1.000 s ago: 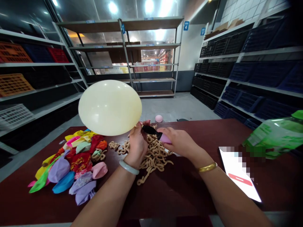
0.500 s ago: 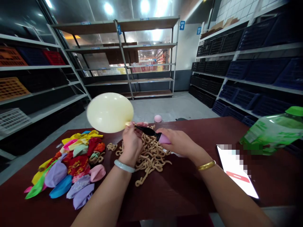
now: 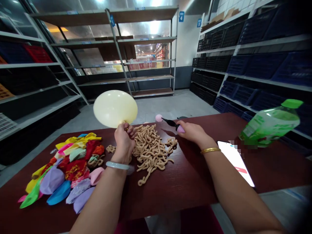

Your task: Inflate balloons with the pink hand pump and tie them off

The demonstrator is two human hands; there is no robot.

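Observation:
My left hand (image 3: 123,136) is closed around the neck of an inflated pale-yellow balloon (image 3: 114,107), which stands up and to the left of the fist. My right hand (image 3: 191,130) is wrapped round what looks like a balloon pump (image 3: 179,128), with a lilac body and a tapered black nozzle pointing left. The nozzle is apart from the balloon; most of the pump body is hidden in my palm. Between my hands lies a heap of tan, curly, noodle-like strands (image 3: 152,148). Left of my forearm, limp balloons (image 3: 52,180) in several colours are piled on the table.
The dark red-brown table (image 3: 185,182) carries a lit phone (image 3: 235,162) and a tilted green bottle (image 3: 273,122) on the right. Past the far edge is a pink balloon (image 3: 159,118). Shelving (image 3: 146,78) stands behind, with dark crates (image 3: 253,68) at the right.
My right hand has drawn the pump away from the balloon's neck, to the right. My left hand has moved left with the balloon. The view has also shifted.

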